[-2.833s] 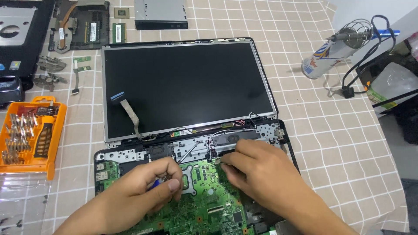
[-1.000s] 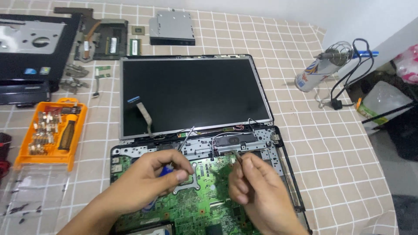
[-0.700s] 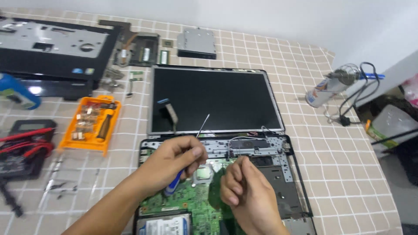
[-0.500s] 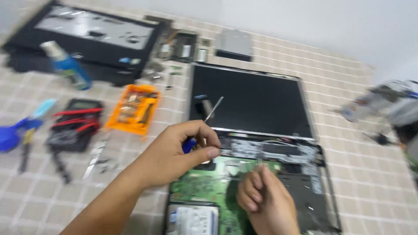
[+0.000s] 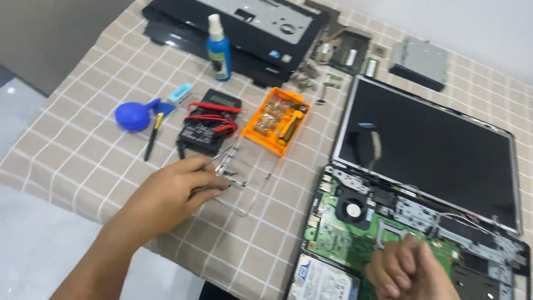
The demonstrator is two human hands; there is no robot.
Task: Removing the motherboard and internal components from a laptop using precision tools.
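Left of opened laptop base [image 5: 422, 222] | my left hand [image 5: 166, 191] pinches thin metal screwdriver [image 5: 214, 162], shaft pointing up-right at clear plastic lid [image 5: 244, 180] | my right hand [image 5: 408, 272] curled shut, holding nothing I can see, farther.

Black laptop screen [image 5: 433, 144] lies flat, upper right

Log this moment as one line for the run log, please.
left hand: fingers on clear plastic lid beside orange screwdriver kit | right hand: curled over laptop motherboard | multimeter near left hand
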